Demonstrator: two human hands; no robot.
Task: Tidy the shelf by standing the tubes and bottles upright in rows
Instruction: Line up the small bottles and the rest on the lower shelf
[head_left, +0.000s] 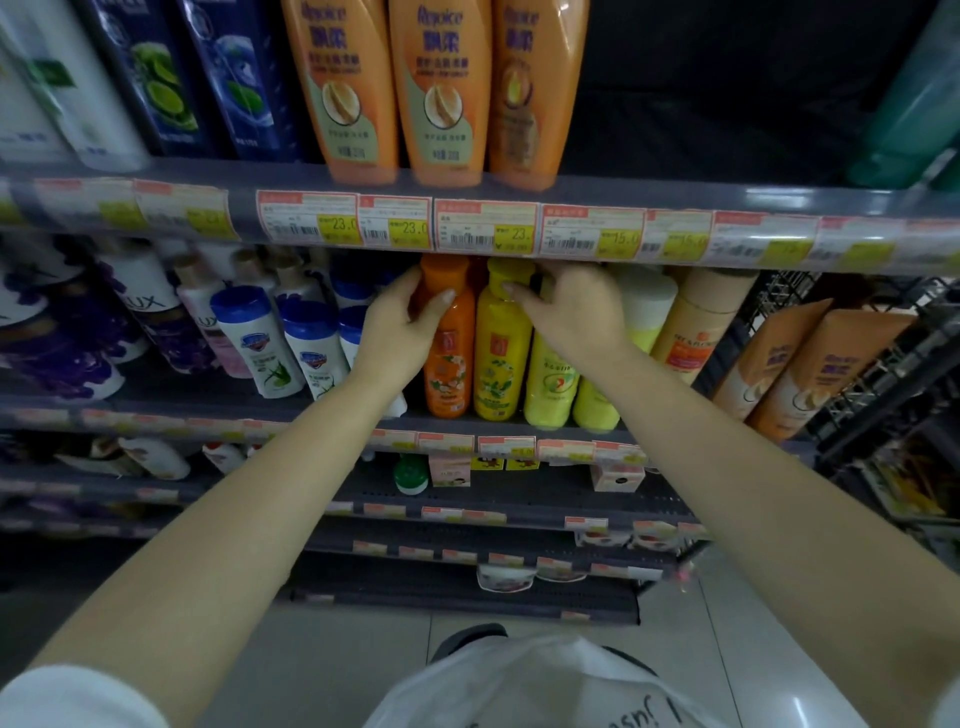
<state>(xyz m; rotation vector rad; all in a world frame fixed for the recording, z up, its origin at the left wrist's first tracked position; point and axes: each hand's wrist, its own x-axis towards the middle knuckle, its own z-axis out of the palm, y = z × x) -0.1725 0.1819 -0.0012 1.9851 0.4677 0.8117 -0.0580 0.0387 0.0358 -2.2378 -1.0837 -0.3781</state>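
Both hands steadying bottles on the middle shelf (467, 423).
Left hand (402, 325) grips the orange bottle (449, 358); right hand (574, 312), fingers loosely extended, touches the yellow bottle (501, 358), aligning the row.

above: shelf lip (483, 228) low over caps | sides: orange bottle (449, 358), yellow bottle (501, 358) touching

Upper shelf: three orange bottles (340, 88) bear the brand "Rejoice" with Chinese characters beneath. Price tags (395, 222) on the shelf edge below them read "23.0", "23.0", "23." and "15.0"; those farther out are blurred. Middle shelf, left: a white-and-purple bottle (148, 306) reads "LUX". The small print on the blue-capped white bottles (260, 345) is illegible.
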